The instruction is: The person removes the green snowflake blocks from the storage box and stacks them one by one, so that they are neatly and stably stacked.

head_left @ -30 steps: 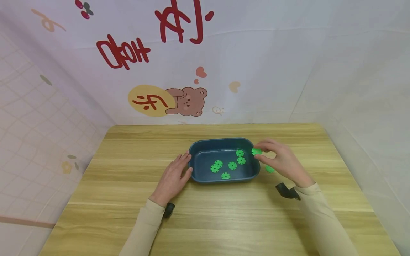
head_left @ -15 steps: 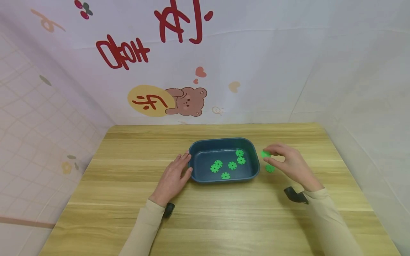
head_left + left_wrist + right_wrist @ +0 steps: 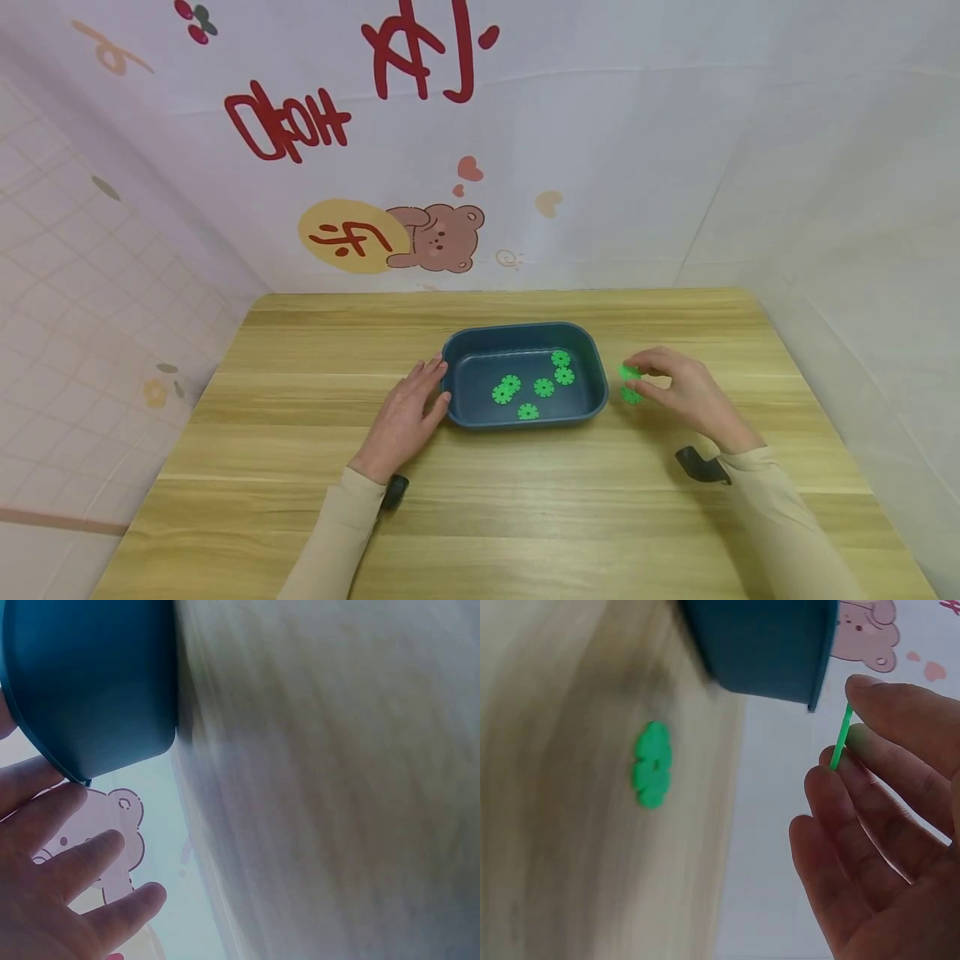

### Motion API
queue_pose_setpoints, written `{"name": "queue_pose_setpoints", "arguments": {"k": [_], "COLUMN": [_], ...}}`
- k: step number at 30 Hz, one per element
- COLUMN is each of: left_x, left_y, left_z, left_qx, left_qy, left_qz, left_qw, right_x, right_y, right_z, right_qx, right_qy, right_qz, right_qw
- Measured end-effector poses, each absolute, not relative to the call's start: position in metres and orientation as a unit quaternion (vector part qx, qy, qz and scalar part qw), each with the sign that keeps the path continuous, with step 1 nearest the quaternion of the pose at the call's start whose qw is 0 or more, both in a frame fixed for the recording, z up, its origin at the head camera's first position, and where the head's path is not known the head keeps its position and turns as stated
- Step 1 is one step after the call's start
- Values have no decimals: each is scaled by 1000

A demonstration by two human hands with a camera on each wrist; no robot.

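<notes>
So everything here sits around a dark blue tray (image 3: 517, 340) on a wood-look counter (image 3: 525, 500). The left hand (image 3: 401, 421) is at the tray's left end, fingers fairly straight and spread, tips against the rim – gripping nothing, my guess is it's just there so the tray won't slide.

The right hand (image 3: 682, 392), off the tray's right end, is pinching one green notched disc (image 3: 841, 739) between thumb and fingertips. The right wrist view shows it edge-on, seemingly held by its rim, which makes sense since it's so thin there's not much else to grab. It's up off the counter, just right of the tray.

Another loose disc (image 3: 652, 765) lies flat on the counter beside the tray's right end. Six more discs (image 3: 543, 387) are inside the tray, two overlapping left of its middle – looks casual, not sorted.

Writing: no brand or label I can spot on tray or discs. Behind the tray, the backdrop (image 3: 615, 167) has big red characters (image 3: 287, 129), set at odd angles, that I can't read confidently, plus a cartoon bear (image 3: 442, 237).
</notes>
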State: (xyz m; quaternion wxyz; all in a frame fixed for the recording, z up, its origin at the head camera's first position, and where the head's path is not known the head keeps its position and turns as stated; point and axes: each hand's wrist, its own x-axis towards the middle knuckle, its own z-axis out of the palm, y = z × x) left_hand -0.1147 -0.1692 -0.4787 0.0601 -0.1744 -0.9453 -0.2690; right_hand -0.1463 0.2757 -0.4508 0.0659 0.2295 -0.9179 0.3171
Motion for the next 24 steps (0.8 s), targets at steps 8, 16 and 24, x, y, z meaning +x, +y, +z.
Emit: {"name": "queue_pose_setpoints", "arguments": {"k": [8,16,24], "left_x": [-115,-115,-114], "left_y": [-170,-170,-170], "left_z": [-479,-479,-478], "left_qx": [-176,-179,-175], "left_qy": [-945,-944,-945], "left_qz": [-268,-269,-269], "left_qw": [58,59,54], "right_x": [-149,-149,-152], "right_y": [284,291,294], "right_z": [-463,-469,-477], "right_qx": [237,247,249], "right_qy": [-921,-920,-921], "right_qz": [300,301,299], "right_qw": [70,48,16]}}
